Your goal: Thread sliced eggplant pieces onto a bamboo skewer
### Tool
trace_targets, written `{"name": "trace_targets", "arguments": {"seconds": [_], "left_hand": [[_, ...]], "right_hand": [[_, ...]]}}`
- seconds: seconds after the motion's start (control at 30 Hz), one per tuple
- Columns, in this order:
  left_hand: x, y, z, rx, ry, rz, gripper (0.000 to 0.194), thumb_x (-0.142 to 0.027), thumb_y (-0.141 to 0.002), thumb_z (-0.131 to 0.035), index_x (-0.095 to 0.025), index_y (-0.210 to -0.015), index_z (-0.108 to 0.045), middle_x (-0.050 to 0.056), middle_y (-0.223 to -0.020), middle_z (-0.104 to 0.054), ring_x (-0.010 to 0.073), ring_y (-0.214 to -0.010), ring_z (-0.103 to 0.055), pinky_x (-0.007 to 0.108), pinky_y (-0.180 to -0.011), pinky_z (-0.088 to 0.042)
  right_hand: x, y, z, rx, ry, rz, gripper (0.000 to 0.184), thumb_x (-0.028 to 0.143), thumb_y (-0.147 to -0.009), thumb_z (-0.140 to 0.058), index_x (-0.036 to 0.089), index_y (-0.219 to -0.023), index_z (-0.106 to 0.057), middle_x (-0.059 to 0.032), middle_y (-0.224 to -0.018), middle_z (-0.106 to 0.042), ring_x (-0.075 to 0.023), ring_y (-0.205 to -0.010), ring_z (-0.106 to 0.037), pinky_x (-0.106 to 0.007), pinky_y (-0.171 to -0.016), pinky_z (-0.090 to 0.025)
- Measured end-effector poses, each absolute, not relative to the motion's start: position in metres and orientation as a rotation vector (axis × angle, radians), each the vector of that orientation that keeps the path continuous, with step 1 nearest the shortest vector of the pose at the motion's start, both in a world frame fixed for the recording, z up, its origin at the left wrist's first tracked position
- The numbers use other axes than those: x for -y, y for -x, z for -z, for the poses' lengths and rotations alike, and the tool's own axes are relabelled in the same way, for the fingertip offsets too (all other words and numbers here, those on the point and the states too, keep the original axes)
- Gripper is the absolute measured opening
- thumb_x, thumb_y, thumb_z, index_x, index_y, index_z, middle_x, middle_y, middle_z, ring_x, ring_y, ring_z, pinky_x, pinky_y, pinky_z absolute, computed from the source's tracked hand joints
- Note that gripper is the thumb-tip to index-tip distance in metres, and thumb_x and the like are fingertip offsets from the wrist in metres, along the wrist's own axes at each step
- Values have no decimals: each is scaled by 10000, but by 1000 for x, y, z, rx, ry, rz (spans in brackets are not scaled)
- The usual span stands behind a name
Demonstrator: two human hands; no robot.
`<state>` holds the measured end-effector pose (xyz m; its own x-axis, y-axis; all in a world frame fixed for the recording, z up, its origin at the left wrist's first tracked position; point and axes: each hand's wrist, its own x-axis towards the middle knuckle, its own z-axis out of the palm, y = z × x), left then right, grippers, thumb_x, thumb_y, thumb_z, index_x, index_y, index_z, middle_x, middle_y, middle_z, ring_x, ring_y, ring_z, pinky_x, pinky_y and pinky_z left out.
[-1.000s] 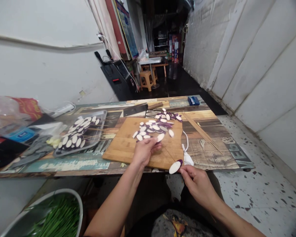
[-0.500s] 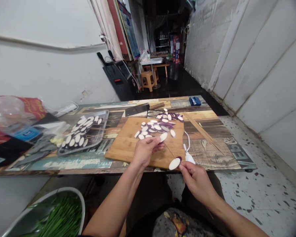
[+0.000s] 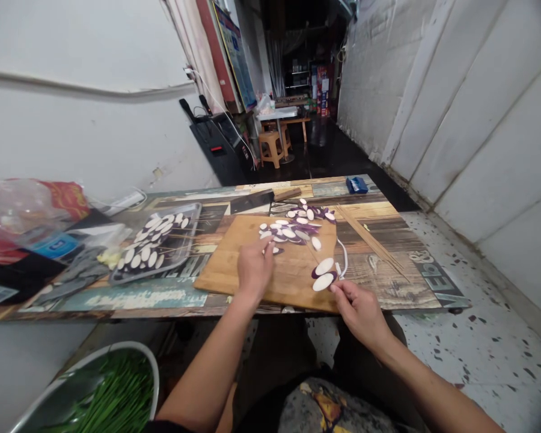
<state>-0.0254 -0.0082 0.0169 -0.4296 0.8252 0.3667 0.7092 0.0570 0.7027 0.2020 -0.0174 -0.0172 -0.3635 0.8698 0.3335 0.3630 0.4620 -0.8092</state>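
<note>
My right hand [image 3: 358, 310] pinches the end of a thin wooden skewer [image 3: 314, 255]. Two oval eggplant slices, white with purple skin, are threaded on it: a lower slice [image 3: 324, 281] by my fingertips and an upper slice [image 3: 323, 266] just beyond. My left hand [image 3: 255, 267] reaches over the wooden cutting board [image 3: 225, 264], its thumb apart from the fingers. Its fingertips are at the near left edge of a pile of loose eggplant slices [image 3: 288, 233] and are partly hidden. I see no slice lifted in it.
A tray [image 3: 193, 225] of skewered eggplant slices stands left. Behind the board lies a cleaver [image 3: 252, 201]. Bare skewers [image 3: 374, 243] and a blue box [image 3: 356, 184] lie right. Plastic bags [image 3: 36, 210] crowd the left end. A metal bowl [image 3: 155, 379] of green stalks sits below.
My left hand has let go of a slice, now second on the skewer, and moved left to the pile. My right hand has risen slightly with the skewer.
</note>
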Motion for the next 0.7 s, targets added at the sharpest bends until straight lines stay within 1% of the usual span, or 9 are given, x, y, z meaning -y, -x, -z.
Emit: {"name": "trace_targets", "arguments": {"seconds": [0.07,0.13,0.23,0.3,0.43,0.53,0.63,0.7], "left_hand": [[-6,43,-18,-2292,-1891,-951,240,-227,-813,-532,-200,-971,-712,106,-977,-681,271,-952,-575,358,-873,-392],[-19,52,-17,-2290,-2062,-643,243,-216,-798,-545,-184,-974,-709,132,-972,-664,293,-951,-559,373,-852,-392],[-34,50,-14,-2299,-2178,-440,271,-272,-786,-572,-143,-989,-697,178,-963,-624,328,-962,-527,400,-838,-380],[-40,46,-15,-2347,-2207,-358,298,-327,-787,-575,-135,-982,-693,188,-943,-611,332,-952,-518,407,-834,-372],[-50,45,-20,-2353,-2243,-208,259,-345,-790,-575,-161,-929,-693,150,-887,-621,287,-902,-538,363,-815,-369],[-58,50,-23,-2340,-2179,-170,207,-312,-754,-615,-170,-879,-699,144,-883,-625,285,-890,-548,348,-782,-374],[-62,54,-24,-2315,-2122,-273,125,-274,-708,-657,-181,-780,-699,121,-850,-629,267,-862,-557,325,-754,-380],[-60,54,-24,-2295,-2070,-461,92,-243,-668,-685,-183,-737,-683,97,-811,-637,253,-831,-564,313,-727,-385]], "right_hand": [[19,-206,22,1934,1044,-853,287,338,-921,-404,174,-751,-568,4,-610,-535,-145,-549,-490,-243,-532,-323],[20,-208,26,1935,1053,-879,303,348,-925,-397,174,-737,-559,4,-603,-520,-145,-545,-479,-242,-527,-318],[23,-209,28,1924,1055,-911,307,354,-927,-392,175,-735,-552,6,-603,-511,-143,-547,-475,-239,-528,-318],[25,-210,28,1921,1058,-925,304,355,-926,-393,174,-746,-557,5,-610,-518,-144,-551,-479,-237,-531,-323],[27,-213,28,1918,1054,-934,301,355,-927,-392,173,-757,-562,-1,-625,-535,-149,-566,-495,-239,-545,-338],[28,-214,29,1918,1047,-931,304,355,-930,-391,172,-762,-567,-8,-639,-551,-153,-578,-508,-240,-550,-350],[28,-215,30,1917,1052,-941,308,360,-931,-394,174,-765,-573,-8,-636,-550,-155,-572,-507,-243,-544,-353],[28,-215,29,1910,1050,-950,302,359,-930,-398,174,-773,-577,-6,-634,-550,-155,-571,-508,-244,-544,-353]]}}
